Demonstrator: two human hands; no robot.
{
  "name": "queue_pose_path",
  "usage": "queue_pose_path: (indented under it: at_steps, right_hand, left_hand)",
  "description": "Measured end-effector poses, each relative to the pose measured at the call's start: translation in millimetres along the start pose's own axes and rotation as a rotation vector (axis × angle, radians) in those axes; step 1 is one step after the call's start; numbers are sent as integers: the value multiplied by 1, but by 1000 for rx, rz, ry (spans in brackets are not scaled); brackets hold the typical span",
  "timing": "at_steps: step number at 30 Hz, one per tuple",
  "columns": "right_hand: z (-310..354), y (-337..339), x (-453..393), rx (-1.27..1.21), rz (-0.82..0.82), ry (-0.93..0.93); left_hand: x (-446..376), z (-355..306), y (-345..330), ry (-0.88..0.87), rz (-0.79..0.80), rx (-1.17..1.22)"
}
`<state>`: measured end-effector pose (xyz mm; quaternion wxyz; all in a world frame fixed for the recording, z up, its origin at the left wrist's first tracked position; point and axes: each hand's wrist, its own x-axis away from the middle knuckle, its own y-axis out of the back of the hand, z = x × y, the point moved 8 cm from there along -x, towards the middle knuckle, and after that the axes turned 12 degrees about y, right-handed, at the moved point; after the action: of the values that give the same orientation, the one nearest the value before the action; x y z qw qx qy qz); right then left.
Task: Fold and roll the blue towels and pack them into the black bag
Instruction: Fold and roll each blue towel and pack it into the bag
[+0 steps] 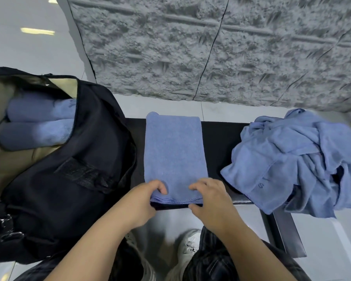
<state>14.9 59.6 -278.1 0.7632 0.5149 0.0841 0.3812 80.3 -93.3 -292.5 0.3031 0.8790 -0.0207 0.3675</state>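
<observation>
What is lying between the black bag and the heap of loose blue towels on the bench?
In the head view, the folded towel lies between the black bag and the heap; both hands pinch its near edge.

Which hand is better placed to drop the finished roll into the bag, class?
Probably the left hand. Both hands grip the folded towel's near edge, but the open black bag, already holding rolled towels, lies on the left. The right hand would have to cross over.

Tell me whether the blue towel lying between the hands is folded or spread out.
Folded. The blue terry towel lies as a narrow flat strip on the black bench, layered edges showing at the near end that both hands pinch.
</observation>
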Motion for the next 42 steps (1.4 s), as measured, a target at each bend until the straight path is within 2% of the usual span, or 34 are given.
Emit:
queue_pose_path:
  at_steps: [5, 10, 13, 20, 23, 26, 32, 38, 42]
  right_hand:
    - [24, -2, -8, 112, -166, 207]
    - [28, -8, -18, 135, -288, 220]
    - [14, -1, -17, 145, -319, 182]
    - [2, 22, -23, -20, -178, 208]
    - [-2, 24, -26, -100, -116, 205]
    - [-13, 23, -29, -201, -74, 125]
    - [-40, 15, -29, -296, 79, -96]
    - [-45, 5, -30, -318, 88, -187]
    - [-41, 10, -32, -278, -82, -183]
  left_hand:
    - [2, -11, 18, -103, -179, 151]
    - [4, -12, 32, -146, -321, 237]
    - [3, -8, 38, -143, -386, 156]
    - [-4, 8, 37, -135, -506, -65]
    - [-1, 0, 37, -210, -528, -94]
    - [1, -6, 40, -253, -519, -89]
    - [-7, 0, 36, -147, -444, 19]
    - [-12, 13, 28, 27, -361, 32]
    - [-5, 0, 33, -84, -510, -82]
